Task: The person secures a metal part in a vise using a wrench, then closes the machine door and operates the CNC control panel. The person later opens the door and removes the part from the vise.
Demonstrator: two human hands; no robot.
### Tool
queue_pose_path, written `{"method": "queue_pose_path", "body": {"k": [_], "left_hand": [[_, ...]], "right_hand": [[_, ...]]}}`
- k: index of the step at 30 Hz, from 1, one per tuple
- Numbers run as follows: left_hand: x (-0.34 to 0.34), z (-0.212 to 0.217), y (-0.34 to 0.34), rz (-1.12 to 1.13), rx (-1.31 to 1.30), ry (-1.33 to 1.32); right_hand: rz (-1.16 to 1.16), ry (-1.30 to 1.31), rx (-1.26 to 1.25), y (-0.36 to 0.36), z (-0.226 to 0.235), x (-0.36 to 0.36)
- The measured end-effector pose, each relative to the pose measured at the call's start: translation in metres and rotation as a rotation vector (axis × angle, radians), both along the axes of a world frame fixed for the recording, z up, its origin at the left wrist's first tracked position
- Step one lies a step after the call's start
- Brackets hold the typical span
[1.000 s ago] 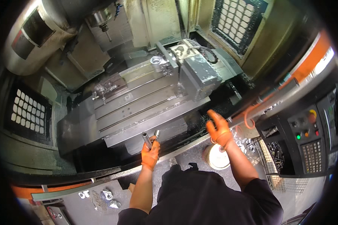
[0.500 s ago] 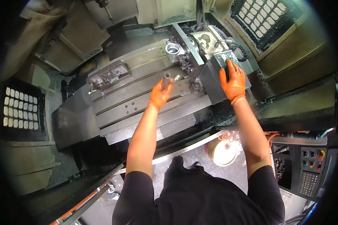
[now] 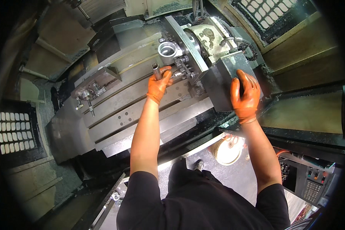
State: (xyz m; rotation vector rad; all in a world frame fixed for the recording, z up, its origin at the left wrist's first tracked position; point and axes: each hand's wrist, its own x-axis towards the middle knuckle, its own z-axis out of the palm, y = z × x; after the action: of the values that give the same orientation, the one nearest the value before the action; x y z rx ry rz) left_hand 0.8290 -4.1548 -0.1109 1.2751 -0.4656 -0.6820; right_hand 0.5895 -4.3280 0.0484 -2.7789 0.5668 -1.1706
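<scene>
My left hand (image 3: 158,85), in an orange glove, is closed round a socket wrench (image 3: 156,71) with a tubular metal handle. The wrench's shiny socket end (image 3: 176,74) points right, close to the clamp hardware (image 3: 185,66) of a fixture; I cannot tell whether it sits on a bolt. Just beyond stands a round, hollow silver metal part (image 3: 167,50) in the fixture, beside a long flat plate (image 3: 188,43). My right hand (image 3: 247,96), also orange-gloved, lies with fingers extended against the near right side of a dark grey box-shaped housing (image 3: 222,78). It holds nothing.
Beneath my left hand lies a slotted machine table (image 3: 136,103). On its left stands a block with clamps (image 3: 99,85). A tool (image 3: 84,13) hangs at the upper left. The machine's front sill (image 3: 195,147) crosses below my arms. A control panel (image 3: 314,182) is at the lower right.
My left hand has brought the wrench toward the fixture clamps and turned its socket end to them. My right hand has slid nearer along the housing. The whole view has shifted slightly.
</scene>
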Motion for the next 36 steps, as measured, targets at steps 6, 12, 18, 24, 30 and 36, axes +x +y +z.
{"method": "queue_pose_path", "body": {"k": [6, 12, 18, 24, 30, 36], "left_hand": [[-0.036, -0.03, -0.001, 0.137, -0.193, 0.171], [-0.032, -0.088, -0.022, 0.454, 0.143, 0.247], [-0.037, -0.076, -0.027, 0.528, 0.351, 0.287], [-0.064, -0.013, -0.012, 0.402, 0.618, 0.57], [-0.102, 0.039, 0.02, 0.243, 0.359, 0.706], [-0.106, 0.088, 0.028, 0.188, 0.091, 0.908]], "right_hand": [[-0.011, 0.01, 0.018, -0.003, -0.003, -0.003], [-0.007, 0.022, 0.054, -0.003, -0.001, 0.0], [-0.054, 0.056, 0.092, -0.001, 0.002, -0.003], [-0.032, 0.062, 0.081, 0.0, 0.006, -0.002], [-0.001, 0.067, 0.128, -0.004, 0.01, -0.004], [0.001, 0.088, 0.085, -0.009, 0.0, -0.006]]}}
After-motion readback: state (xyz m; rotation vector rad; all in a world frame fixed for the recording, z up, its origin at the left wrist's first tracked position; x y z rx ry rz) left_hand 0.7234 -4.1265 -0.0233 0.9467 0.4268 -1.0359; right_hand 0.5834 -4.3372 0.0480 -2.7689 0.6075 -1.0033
